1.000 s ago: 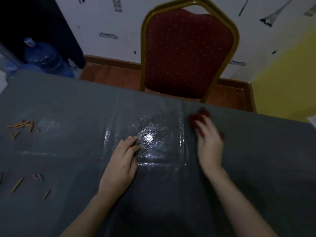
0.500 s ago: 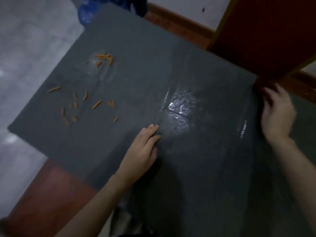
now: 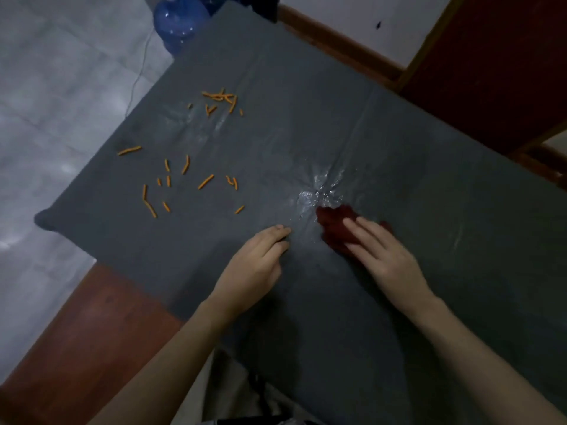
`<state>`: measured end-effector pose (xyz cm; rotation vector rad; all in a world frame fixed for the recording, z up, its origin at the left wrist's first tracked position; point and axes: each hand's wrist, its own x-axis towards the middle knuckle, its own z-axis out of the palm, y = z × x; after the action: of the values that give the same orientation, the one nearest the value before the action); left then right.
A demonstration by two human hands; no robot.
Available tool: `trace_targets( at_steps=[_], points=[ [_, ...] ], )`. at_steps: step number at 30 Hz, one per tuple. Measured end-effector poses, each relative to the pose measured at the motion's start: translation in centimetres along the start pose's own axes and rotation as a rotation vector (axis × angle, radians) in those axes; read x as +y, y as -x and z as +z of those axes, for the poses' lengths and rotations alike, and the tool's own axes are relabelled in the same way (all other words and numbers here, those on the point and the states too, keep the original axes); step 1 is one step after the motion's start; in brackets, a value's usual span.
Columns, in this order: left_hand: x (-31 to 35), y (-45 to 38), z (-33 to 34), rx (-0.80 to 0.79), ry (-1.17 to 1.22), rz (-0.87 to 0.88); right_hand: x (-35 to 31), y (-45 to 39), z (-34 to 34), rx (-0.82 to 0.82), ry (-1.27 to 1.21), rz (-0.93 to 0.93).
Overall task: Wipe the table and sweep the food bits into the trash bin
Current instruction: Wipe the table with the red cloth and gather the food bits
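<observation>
Under my right hand (image 3: 385, 256) a matt dark-red cloth (image 3: 336, 223); table (image 3: 399, 167) cover glossy, crinkled clear plastic film over grey, sheen at 12 o'clock of cloth.

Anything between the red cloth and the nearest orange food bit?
Head view: only bare grey table cover with a wet, shiny patch separates the red cloth under the right hand from the nearest orange food bit.

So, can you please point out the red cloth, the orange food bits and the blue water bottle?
red cloth (image 3: 333, 220): head view, bare part ahead of the fingers.
orange food bits (image 3: 206, 181): head view, one long piece mid-scatter.
blue water bottle (image 3: 181, 18): head view, its rounded shoulder.
</observation>
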<state>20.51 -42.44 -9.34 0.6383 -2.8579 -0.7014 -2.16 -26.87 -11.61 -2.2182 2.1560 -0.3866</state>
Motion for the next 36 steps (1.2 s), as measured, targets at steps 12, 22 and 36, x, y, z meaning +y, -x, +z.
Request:
trace_targets(
  at_steps=[12, 22, 36],
  points=[
    [-2.2, -1.8, 0.3, 0.018, 0.068, 0.052, -0.2, -4.7, -0.3, 0.262, -0.077, 0.59],
    [-4.2, -3.7, -0.7, -0.034, 0.113, 0.117, -0.3, -4.2, -0.3, 0.241, 0.07, 0.532],
    [-4.3, -3.4, -0.3, -0.023, 0.11, 0.127, -13.7, 5.3, 1.4, 0.143, 0.141, 0.554]
  ],
)
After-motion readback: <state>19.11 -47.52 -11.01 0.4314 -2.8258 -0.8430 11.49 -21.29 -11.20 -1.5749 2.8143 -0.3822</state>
